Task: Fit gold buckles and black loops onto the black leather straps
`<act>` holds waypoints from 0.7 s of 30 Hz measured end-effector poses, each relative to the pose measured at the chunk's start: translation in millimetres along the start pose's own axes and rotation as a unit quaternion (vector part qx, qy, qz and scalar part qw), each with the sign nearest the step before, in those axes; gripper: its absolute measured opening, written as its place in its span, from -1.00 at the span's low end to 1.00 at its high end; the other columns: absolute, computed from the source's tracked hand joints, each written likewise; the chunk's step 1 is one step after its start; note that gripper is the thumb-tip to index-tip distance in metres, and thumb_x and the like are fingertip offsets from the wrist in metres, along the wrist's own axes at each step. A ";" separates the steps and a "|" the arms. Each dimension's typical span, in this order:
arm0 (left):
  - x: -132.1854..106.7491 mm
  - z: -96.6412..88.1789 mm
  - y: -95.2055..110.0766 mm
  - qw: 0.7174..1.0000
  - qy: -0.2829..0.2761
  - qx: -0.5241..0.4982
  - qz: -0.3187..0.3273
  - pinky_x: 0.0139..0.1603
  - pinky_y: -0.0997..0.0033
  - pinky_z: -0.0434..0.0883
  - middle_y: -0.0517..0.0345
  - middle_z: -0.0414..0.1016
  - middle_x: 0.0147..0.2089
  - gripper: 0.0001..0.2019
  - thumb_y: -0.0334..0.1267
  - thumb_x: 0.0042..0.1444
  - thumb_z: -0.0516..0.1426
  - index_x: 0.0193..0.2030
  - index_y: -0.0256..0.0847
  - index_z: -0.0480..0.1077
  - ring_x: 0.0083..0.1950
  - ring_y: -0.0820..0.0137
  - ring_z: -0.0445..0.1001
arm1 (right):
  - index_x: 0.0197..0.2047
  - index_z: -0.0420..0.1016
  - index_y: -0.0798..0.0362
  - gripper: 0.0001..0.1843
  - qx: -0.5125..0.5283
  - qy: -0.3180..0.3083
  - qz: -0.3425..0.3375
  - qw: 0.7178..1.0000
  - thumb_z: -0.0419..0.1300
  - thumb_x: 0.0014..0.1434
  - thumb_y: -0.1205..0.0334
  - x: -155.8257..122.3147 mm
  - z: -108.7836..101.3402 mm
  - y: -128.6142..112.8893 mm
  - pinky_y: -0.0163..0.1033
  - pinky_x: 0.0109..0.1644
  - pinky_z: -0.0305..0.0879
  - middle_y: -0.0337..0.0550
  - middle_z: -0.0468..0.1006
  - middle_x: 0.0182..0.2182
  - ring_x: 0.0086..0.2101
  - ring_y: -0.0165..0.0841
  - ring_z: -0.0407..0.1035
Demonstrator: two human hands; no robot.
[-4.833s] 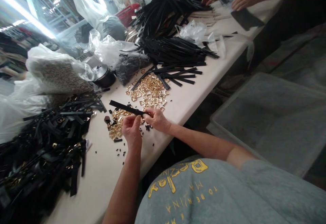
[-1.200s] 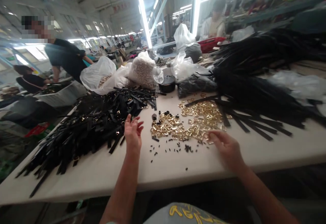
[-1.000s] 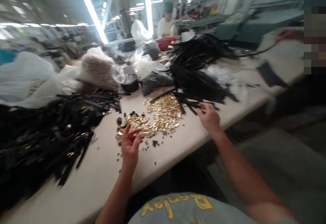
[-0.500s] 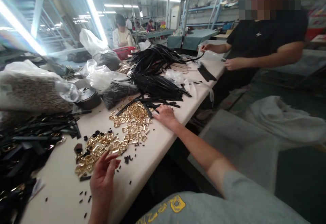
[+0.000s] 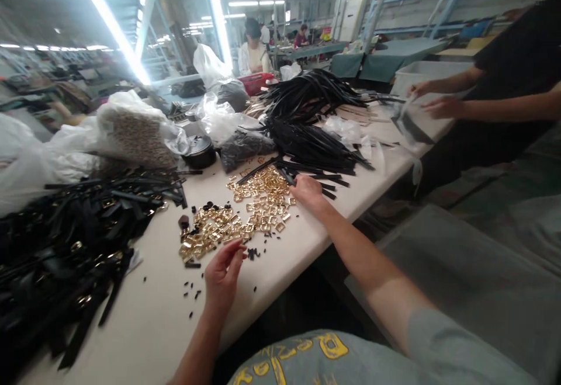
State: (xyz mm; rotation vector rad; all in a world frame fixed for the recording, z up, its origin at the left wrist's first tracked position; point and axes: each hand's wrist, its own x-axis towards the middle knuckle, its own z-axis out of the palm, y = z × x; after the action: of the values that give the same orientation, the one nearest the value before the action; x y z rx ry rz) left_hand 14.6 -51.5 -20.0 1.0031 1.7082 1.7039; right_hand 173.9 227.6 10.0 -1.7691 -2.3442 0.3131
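My right hand [image 5: 308, 191] is closed on the end of a black strap [image 5: 285, 175] at the right edge of a heap of gold buckles [image 5: 263, 189]. My left hand [image 5: 222, 274] hovers over the table just in front of the buckles, its thumb and fingertips brought together. Anything small between them I cannot make out. Small black pieces [image 5: 253, 253] lie scattered beside its fingertips. Behind my right hand, more black straps [image 5: 315, 142] lie in a loose bundle.
A large pile of black straps with gold buckles [image 5: 100, 221] covers the table's left side. Plastic bags [image 5: 131, 131] and a dark round tin [image 5: 199, 151] stand behind. At right, a co-worker's hands [image 5: 432, 99] hold a clear plastic bag. A pale bin [image 5: 447, 268] is below the table.
The view has swung left. My right hand has taken hold of a black strap's end. My left thumb and fingers have come together. The co-worker's hands now hold a plastic bag.
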 end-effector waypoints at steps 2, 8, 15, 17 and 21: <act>0.1 0.6 1.5 1.000 -0.009 -0.001 0.000 -0.19 0.33 0.55 0.02 0.61 -0.22 -0.67 -0.10 0.09 0.26 -0.04 -0.20 0.54 -0.30 0.34 0.58 | -0.03 0.56 0.15 -0.69 0.010 0.013 0.006 1.000 0.11 0.24 0.24 1.5 -1.0 3.1 -0.21 -0.10 0.32 0.12 0.62 -0.12 -0.14 -0.18 0.51; 1.1 3.2 9.0 1.000 -0.013 -0.018 -0.001 -0.25 0.37 0.52 0.02 0.60 -0.22 -0.68 -0.09 0.09 0.26 -0.09 -0.23 0.54 -0.31 0.37 0.57 | 0.16 0.47 0.05 -0.59 0.045 0.088 -0.010 0.995 -0.04 0.36 0.21 -17.9 -11.2 6.7 -0.19 0.04 0.29 0.05 0.56 0.05 0.01 -0.18 0.45; 8.9 -5.6 14.5 0.989 0.002 -0.125 -0.073 -0.36 0.48 0.47 0.05 0.60 -0.23 -0.45 0.03 0.09 0.25 0.15 -0.22 0.37 -0.38 0.46 0.54 | -0.42 0.49 0.10 -0.47 0.433 -0.133 -0.206 0.867 -0.02 0.33 -0.11 -114.8 -14.4 -15.5 -0.28 -0.28 0.36 -0.11 0.57 -0.47 -0.44 -0.35 0.45; 11.0 -11.4 14.6 0.978 0.018 -0.182 -0.099 -0.43 0.51 0.45 0.07 0.59 -0.29 -0.40 0.12 0.05 0.24 0.12 -0.24 0.36 -0.44 0.47 0.52 | -0.46 0.45 0.10 -0.45 0.490 -0.227 -0.222 0.812 0.03 0.29 -0.19 -144.0 -13.9 -20.9 -0.30 -0.32 0.33 -0.16 0.52 -0.52 -0.50 -0.41 0.41; 10.3 -25.1 18.9 0.963 0.063 -0.230 -0.127 -0.55 0.57 0.37 0.24 0.47 -0.51 -0.43 0.11 0.00 0.27 0.03 -0.27 0.42 -0.58 0.53 0.42 | -0.50 0.41 0.10 -0.43 0.511 -0.310 -0.212 0.773 0.06 0.26 -0.23 -175.6 -13.0 -22.3 -0.31 -0.34 0.29 -0.20 0.46 -0.56 -0.52 -0.44 0.35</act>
State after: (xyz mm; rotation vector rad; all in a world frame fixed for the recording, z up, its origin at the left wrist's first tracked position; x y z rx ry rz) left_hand -8.9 -59.7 1.9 0.4518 1.3467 1.8953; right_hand 204.5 53.5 24.8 -0.6109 -2.0411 1.8628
